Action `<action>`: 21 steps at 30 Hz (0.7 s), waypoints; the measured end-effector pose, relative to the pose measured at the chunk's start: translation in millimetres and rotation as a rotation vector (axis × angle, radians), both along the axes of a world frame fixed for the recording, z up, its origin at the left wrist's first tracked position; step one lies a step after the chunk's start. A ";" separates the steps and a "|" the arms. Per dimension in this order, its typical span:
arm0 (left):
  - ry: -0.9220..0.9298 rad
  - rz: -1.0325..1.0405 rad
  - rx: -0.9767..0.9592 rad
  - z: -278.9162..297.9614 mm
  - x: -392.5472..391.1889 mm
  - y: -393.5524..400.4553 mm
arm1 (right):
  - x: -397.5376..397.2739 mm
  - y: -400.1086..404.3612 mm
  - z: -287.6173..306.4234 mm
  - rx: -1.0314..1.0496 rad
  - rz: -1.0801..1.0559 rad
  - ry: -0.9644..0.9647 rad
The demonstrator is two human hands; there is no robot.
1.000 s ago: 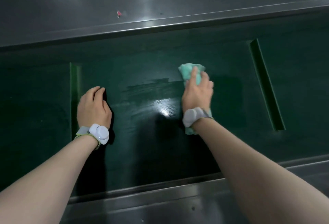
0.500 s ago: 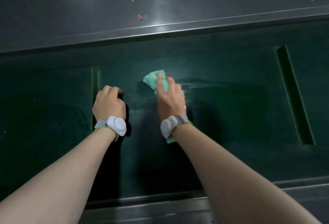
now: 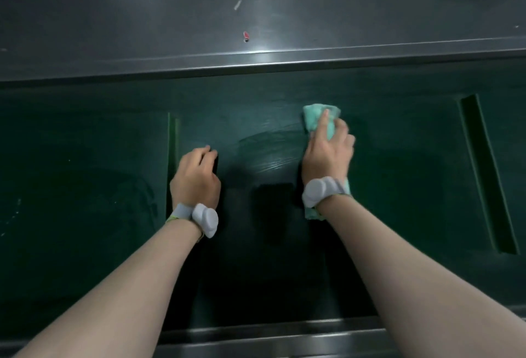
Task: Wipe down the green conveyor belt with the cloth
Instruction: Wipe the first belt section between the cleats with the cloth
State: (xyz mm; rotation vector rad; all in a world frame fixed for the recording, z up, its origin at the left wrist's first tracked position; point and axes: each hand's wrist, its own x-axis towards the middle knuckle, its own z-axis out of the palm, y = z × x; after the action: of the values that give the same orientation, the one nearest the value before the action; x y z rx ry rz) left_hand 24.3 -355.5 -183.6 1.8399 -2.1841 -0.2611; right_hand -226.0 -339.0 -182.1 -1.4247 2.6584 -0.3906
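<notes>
Green conveyor belt (image 3: 398,187), right hand (image 3: 327,155) pressing cloth (image 3: 316,118)

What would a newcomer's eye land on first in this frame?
The crumpled mint-green cloth stands out, pressed onto the dark green conveyor belt under the right hand, right of centre. The left hand rests on the belt beside a raised green cleat. Beyond the belt, a small red scrap lies on the grey steel ledge.
</notes>
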 end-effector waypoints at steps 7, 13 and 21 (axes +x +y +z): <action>-0.017 -0.097 -0.008 -2.2 3.8 0.2 | 151.9 -17.1 -4.3 0.032 0.447 -0.058; -0.108 -0.095 -0.087 -7.7 5.3 1.1 | 109.8 -22.0 -7.1 -0.030 0.485 0.039; -0.068 0.022 0.016 -1.7 -10.6 10.1 | -26.3 -0.6 -2.7 0.033 0.257 0.037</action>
State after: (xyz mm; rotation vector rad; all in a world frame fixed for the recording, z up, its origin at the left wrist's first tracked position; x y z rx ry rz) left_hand 13.7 -345.4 -185.3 1.9068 -2.2117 -0.2151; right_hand -252.3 -339.7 -184.8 -1.7499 2.4504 -0.2960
